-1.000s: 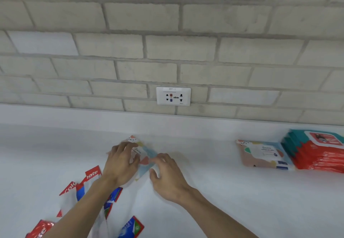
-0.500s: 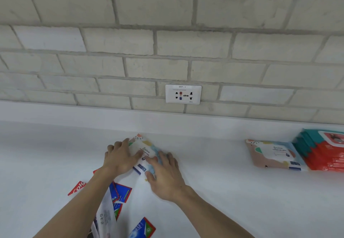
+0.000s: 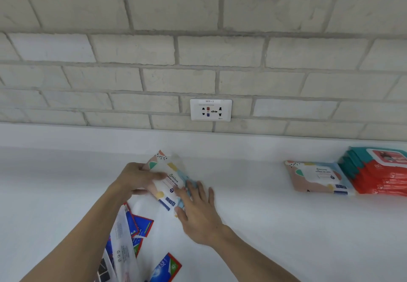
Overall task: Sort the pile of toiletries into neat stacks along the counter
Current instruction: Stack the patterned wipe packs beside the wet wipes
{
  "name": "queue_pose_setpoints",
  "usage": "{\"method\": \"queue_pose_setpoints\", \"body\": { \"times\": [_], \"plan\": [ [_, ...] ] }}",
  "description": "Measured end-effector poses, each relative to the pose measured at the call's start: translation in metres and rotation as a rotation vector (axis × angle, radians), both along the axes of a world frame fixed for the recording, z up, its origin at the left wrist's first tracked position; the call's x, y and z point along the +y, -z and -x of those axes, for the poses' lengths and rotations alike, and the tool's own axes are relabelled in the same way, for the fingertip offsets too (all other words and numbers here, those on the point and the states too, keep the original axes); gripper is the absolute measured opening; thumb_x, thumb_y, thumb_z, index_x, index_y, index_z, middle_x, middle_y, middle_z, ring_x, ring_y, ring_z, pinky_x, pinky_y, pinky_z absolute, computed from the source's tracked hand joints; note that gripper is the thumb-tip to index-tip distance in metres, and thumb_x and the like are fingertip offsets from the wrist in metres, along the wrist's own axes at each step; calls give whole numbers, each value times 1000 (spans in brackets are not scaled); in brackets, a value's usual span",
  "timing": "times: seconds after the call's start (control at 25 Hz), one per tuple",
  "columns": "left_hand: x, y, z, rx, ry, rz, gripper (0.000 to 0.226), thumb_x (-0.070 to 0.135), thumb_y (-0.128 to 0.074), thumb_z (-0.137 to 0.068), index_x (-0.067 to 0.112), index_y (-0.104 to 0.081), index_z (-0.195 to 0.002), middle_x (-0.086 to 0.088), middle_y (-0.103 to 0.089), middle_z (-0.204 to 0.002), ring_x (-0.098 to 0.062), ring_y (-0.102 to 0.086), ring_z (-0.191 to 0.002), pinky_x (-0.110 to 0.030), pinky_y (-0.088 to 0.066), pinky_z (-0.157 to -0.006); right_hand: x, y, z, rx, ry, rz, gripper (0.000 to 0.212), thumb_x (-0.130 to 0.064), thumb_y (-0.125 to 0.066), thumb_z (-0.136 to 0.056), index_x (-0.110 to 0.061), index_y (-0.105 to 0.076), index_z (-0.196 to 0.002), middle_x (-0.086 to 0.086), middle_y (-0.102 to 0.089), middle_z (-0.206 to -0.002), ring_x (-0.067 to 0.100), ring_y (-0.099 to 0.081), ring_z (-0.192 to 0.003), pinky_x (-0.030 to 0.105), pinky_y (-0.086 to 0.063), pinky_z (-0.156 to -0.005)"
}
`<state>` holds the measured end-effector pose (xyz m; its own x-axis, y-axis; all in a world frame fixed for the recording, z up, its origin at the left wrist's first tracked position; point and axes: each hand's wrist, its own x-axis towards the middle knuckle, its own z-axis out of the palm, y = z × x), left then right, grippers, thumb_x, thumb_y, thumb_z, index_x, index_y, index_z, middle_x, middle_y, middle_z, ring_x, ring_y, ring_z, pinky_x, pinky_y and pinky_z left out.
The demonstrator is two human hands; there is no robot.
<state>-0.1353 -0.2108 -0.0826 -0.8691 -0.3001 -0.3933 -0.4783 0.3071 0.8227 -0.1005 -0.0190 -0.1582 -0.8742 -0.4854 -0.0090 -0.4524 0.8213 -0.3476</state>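
A pastel patterned pack of wet wipes [image 3: 168, 179] is tilted up off the white counter [image 3: 264, 226] near the middle. My left hand [image 3: 137, 179] grips its left end, thumb across the front. My right hand [image 3: 197, 211] rests against its right lower edge with fingers fairly straight. Below my hands lies a loose pile of red and blue toothpaste boxes [image 3: 136, 233], partly hidden by my left forearm. At the right a matching pastel wipes pack [image 3: 317, 178] lies flat beside a stack of red and teal wipes packs [image 3: 381, 171].
A grey brick wall with a white power socket [image 3: 211, 110] stands behind the counter's raised back ledge [image 3: 88, 136]. Another toothpaste box [image 3: 166, 268] lies at the bottom edge. Bare white counter stretches between my hands and the packs on the right.
The pastel wipes pack has been turned and lifted so its printed front faces me. My left hand shifted to its left end; my right hand moved to its right lower edge.
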Motion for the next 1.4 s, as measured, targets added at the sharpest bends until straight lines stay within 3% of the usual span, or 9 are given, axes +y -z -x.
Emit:
{"method": "queue_pose_setpoints", "body": {
  "times": [0.2, 0.32, 0.4, 0.52, 0.6, 0.68, 0.84, 1.16, 1.4],
  "plan": [
    [14, -12, -12, 119, 0, -103, 39, 1, -84, -66, 3, -65, -99, -12, -75, -88, -28, -73, -72, -38, -60, -56, 8, -5, -5, -37, -7, 17, 57, -38, -33, -101, -31, -5, -151, 3, -1, -162, 30, 6, -148, 55, 5, -119],
    [26, -21, -18, 200, -11, -47, 38, 2, -86, -62, 4, -66, -93, -13, -74, -89, -30, -73, -68, -43, -60, -56, 14, -8, -7, -67, 5, 163, 55, -38, -40, -99, -33, -15, -147, 0, -14, -158, 31, -9, -147, 52, -11, -120],
    [35, -30, -23, 248, -23, -61, 38, 2, -86, -61, 3, -66, -93, -13, -74, -88, -31, -73, -68, -46, -60, -58, 21, -16, -16, -89, 56, 418, 46, -33, -47, -97, -35, -28, -138, -3, -30, -150, 24, -28, -139, 34, -31, -114],
    [52, -47, -32, 308, -35, -150, 38, 1, -85, -64, 0, -64, -96, -13, -74, -87, -29, -73, -70, -42, -61, -59, 38, -35, -30, -267, 216, 789, 34, -22, -53, -97, -34, -38, -125, -5, -40, -138, 5, -44, -120, -3, -39, -79],
    [68, -56, -39, 326, -28, -195, 38, 2, -85, -65, 1, -64, -97, -12, -75, -88, -29, -73, -73, -43, -61, -62, 52, -45, -34, -423, 340, 1010, 34, -27, -57, -96, -33, -38, -123, -3, -47, -133, 5, -56, -107, 1, -45, -66],
    [87, -59, -43, 332, -19, -257, 37, 2, -84, -66, 0, -65, -98, -13, -75, -89, -31, -73, -76, -45, -61, -65, 66, -57, -35, -555, 429, 1233, 42, -37, -62, -91, -31, -35, -123, 2, -60, -122, 13, -68, -95, 16, -56, -68],
    [127, -61, -47, 326, 15, -403, 34, 3, -81, -70, -1, -65, -100, -13, -75, -91, -30, -73, -79, -40, -60, -65, 104, -76, -31, -628, 497, 1569, 47, -20, -69, -88, -23, -34, -119, 10, -69, -109, 30, -71, -93, 42, -61, -70],
    [204, -49, -32, 270, 118, -450, 22, 13, -74, -81, 5, -65, -99, -14, -73, -96, -27, -71, -81, -37, -60, -68, 199, -86, -24, -348, 590, 1487, 50, -3, -75, -80, -18, -44, -117, 9, -62, -111, 20, -74, -76, 40, -60, -59],
    [265, -30, -14, 189, 249, -375, 33, -2, -72, -78, 1, -57, -108, -18, -66, -107, -28, -68, -81, -38, -60, -69, 272, -80, -8, -218, 671, 1250, 28, -5, -73, -83, -11, -55, -104, 8, -63, -111, 15, -73, -74, 32, -59, -52]
  ]
}}
